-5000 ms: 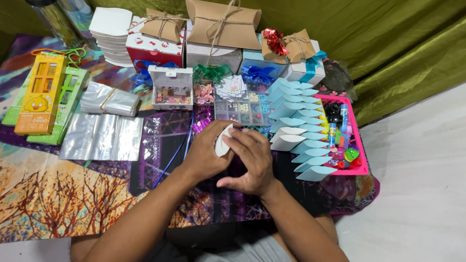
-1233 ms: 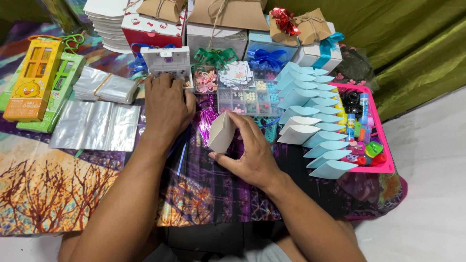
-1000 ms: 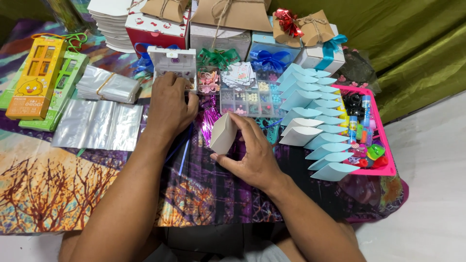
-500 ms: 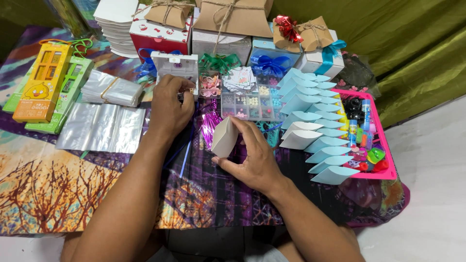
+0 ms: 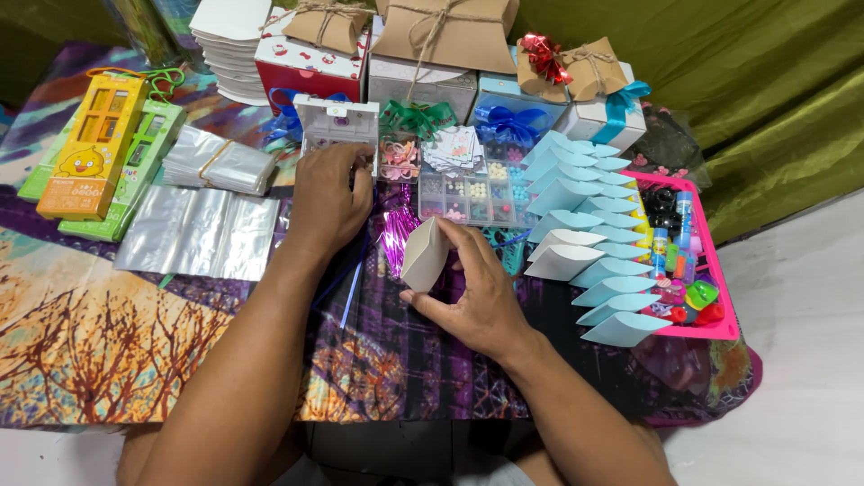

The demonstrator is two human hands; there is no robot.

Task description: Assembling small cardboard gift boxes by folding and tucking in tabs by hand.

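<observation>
My right hand [image 5: 472, 292] grips a small white pillow-shaped paper box [image 5: 424, 254], held upright with its mouth up, just above the dark purple cloth. My left hand [image 5: 329, 198] reaches forward, its fingers down in a small clear compartment box [image 5: 338, 126] with its lid raised; whatever the fingertips touch is hidden. A second clear organiser [image 5: 474, 195] with small coloured beads lies just behind the right hand.
A row of pale blue pillow boxes [image 5: 580, 229] runs along the right, beside a pink tray [image 5: 727, 322] of small colourful items. Wrapped gift boxes [image 5: 447, 36] line the back. Clear plastic bags [image 5: 200, 232], a yellow pack [image 5: 90, 148] and green packs lie left.
Five seconds ago both hands held the white box together. Since then the left hand has gone forward to the clear compartment box while the right keeps the box; little moved in the last second.
</observation>
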